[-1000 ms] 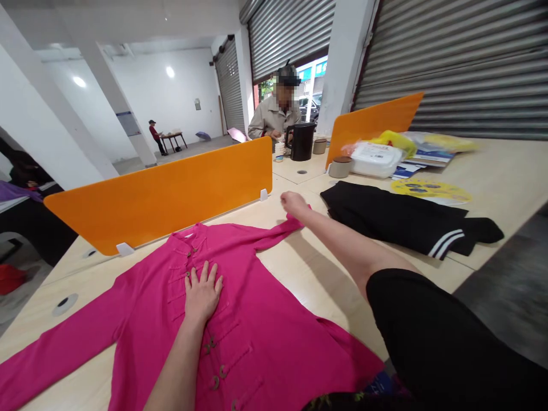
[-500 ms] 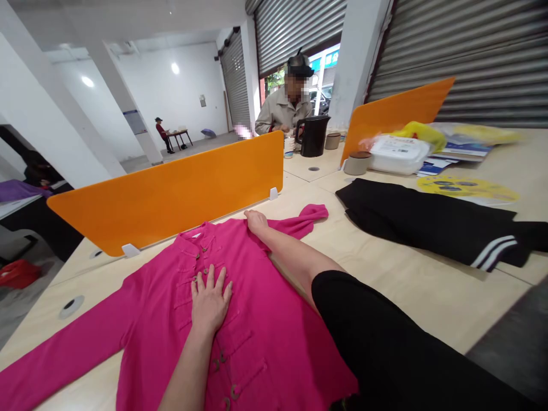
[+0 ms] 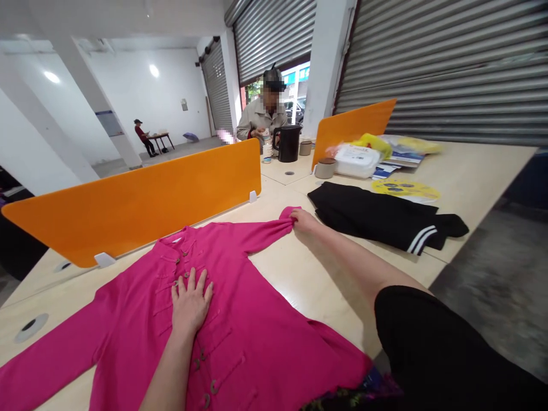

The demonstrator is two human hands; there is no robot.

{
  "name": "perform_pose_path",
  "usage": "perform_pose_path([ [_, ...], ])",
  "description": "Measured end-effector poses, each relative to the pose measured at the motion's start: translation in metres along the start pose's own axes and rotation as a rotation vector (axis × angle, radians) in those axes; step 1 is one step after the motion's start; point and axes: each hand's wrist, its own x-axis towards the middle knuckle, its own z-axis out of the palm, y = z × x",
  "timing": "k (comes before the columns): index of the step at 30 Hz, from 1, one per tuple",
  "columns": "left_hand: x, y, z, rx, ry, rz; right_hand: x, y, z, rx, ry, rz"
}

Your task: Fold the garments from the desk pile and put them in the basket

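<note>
A magenta button-front shirt [image 3: 252, 297] lies spread face up on the pale wooden table, its collar toward the orange divider. My left hand [image 3: 191, 301] rests flat on the shirt's front beside the button loops, fingers spread. Out at the far right, my right hand [image 3: 305, 221] is closed on the cuff end of one sleeve [image 3: 268, 228], which stretches out from the shoulder. The other sleeve [image 3: 55, 342] extends to the lower left and runs out of view. A folded black garment [image 3: 372, 211] with white stripes lies just beyond my right hand.
An orange divider [image 3: 141, 200] stands behind the shirt, another [image 3: 355, 131] farther right. Beyond them are a black pitcher [image 3: 289, 144], a round cup [image 3: 325, 168] and a white plastic container [image 3: 357, 160]. A co-worker [image 3: 263, 111] sits across the table.
My right hand has moved right from the shoulder to the sleeve's cuff end, and the sleeve is straighter. My left hand stays flat on the shirt. The view has turned right.
</note>
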Motion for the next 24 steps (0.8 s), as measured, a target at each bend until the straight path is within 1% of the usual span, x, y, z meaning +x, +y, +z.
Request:
perform_pose_path([
  [2,0.0,-0.001,0.0,0.01,0.007,0.007,0.0,0.008,-0.006,0.024,0.025,0.028],
  [5,0.0,-0.001,0.001,0.013,0.02,0.012,0.009,0.017,-0.023,0.06,0.059,0.087],
  [9,0.0,-0.002,0.003,0.002,0.031,0.01,0.019,0.034,-0.045,0.035,0.084,0.227],
  [11,0.0,-0.002,0.004,-0.006,0.033,0.012,0.018,0.04,-0.048,0.014,0.061,0.288],
  [14,0.001,-0.002,0.005,-0.034,0.041,0.009,0.007,0.042,-0.042,0.004,-0.011,0.32],
  [17,0.0,-0.002,0.008,-0.079,0.047,0.005,-0.006,0.039,-0.037,-0.007,-0.06,0.323],
  [20,-0.001,-0.001,0.011,-0.126,0.059,-0.003,-0.011,0.033,-0.045,-0.003,-0.032,0.322],
  [22,-0.001,0.0,0.012,-0.155,0.063,-0.013,-0.007,0.019,-0.058,0.014,0.007,0.313],
  [23,-0.001,0.0,0.013,-0.167,0.063,-0.017,-0.004,0.008,-0.067,0.046,0.029,0.309],
  [24,-0.001,0.0,0.013,-0.176,0.063,-0.019,-0.001,-0.007,-0.075,0.136,0.033,0.301],
])
